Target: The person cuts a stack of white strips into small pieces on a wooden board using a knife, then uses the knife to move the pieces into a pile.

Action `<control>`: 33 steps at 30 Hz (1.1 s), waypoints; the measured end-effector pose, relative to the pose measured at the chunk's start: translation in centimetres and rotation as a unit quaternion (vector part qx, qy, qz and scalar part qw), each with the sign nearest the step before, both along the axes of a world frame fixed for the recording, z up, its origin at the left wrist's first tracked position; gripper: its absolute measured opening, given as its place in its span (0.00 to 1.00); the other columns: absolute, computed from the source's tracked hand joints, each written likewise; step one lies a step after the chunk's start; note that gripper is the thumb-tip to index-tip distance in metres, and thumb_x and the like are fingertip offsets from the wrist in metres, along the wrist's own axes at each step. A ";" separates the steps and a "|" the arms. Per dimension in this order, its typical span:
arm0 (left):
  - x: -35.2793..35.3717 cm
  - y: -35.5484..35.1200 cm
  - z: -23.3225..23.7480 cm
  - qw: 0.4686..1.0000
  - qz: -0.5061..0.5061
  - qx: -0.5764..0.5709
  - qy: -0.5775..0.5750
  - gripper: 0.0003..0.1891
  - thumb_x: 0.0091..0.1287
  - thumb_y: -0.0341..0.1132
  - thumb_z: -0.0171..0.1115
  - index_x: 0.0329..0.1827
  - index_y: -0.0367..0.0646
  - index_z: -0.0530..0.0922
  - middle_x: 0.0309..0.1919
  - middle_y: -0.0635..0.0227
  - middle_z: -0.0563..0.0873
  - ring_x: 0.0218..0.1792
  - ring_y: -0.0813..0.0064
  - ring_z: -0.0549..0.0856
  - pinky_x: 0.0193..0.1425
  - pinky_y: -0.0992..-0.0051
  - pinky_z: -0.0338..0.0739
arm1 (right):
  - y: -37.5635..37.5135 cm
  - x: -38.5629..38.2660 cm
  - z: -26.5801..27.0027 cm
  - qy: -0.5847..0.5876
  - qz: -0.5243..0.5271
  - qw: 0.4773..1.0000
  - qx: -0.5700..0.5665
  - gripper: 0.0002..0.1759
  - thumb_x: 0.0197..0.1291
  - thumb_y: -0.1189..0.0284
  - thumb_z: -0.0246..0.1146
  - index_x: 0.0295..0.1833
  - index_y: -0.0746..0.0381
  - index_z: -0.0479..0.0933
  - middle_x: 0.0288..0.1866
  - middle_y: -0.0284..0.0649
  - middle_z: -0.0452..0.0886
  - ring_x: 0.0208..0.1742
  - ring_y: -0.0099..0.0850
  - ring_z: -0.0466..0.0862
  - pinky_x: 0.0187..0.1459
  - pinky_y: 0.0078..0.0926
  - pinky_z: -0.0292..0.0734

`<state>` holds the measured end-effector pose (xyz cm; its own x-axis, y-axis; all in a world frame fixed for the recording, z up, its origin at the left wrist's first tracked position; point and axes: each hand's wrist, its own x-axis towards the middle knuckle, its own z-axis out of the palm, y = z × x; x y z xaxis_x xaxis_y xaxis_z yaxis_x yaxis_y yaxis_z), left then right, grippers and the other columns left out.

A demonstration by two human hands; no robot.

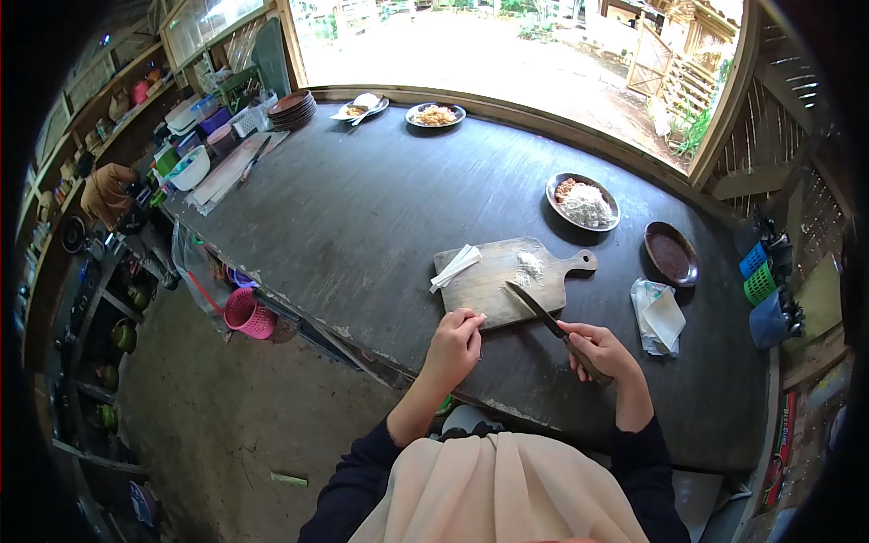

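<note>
My right hand is wrapped round the handle of a knife, whose dark blade points up and left over the cutting board's lower edge. The wooden cutting board bears white strips at its left and a small heap of white powder near its right side. My left hand is closed at the board's lower left edge; what its fingers pinch, if anything, is too small to tell. Right of the board lies a plastic wrapper with a white sheet.
Beyond the board stands a plate of white powder and reddish food; a brown dish is to its right. Farther back are two food plates and stacked brown plates. Baskets hang at right. Another person bends over at far left.
</note>
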<state>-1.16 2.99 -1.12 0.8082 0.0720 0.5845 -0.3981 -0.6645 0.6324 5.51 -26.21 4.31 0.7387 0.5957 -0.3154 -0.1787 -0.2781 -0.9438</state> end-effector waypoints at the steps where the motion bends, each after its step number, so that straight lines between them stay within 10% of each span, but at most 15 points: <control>1: 0.0 0.0 0.1 1.000 0.001 0.003 0.004 0.10 0.61 0.22 0.62 0.45 0.34 0.84 0.42 0.59 0.82 0.46 0.56 0.82 0.53 0.62 0.78 | 0.2 0.0 0.1 -0.006 0.015 1.000 -0.010 0.23 0.78 0.65 0.51 0.74 0.59 0.69 0.26 0.37 0.79 0.18 0.23 0.78 0.21 0.21 0.76; 33: 0.2 0.1 0.0 1.000 -0.004 0.006 0.004 0.10 0.61 0.23 0.62 0.45 0.34 0.84 0.41 0.59 0.82 0.45 0.57 0.82 0.52 0.63 0.78 | 0.3 0.0 0.3 -0.022 -0.027 0.999 -0.014 0.22 0.78 0.64 0.52 0.72 0.59 0.71 0.25 0.35 0.78 0.18 0.22 0.79 0.21 0.20 0.77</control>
